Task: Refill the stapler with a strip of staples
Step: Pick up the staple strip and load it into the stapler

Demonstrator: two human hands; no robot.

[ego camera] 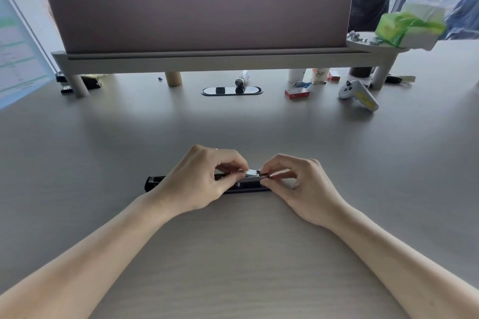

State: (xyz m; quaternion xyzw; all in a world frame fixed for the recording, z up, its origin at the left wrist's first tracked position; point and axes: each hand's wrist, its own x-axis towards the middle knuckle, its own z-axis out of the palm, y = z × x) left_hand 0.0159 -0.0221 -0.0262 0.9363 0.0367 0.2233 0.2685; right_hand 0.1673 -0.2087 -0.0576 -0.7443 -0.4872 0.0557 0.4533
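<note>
A long black stapler lies flat on the desk, running left to right, mostly covered by my hands. A short silvery strip of staples sits on top of its middle. My left hand pinches the strip's left end between thumb and fingers. My right hand pinches the strip's right end, its thumb resting against the stapler's front side. Whether the stapler's top is open is hidden by my hands.
A red staple box and a white game controller lie at the back right. A pink divider on a raised shelf spans the desk's far side, with an oval cable port in front.
</note>
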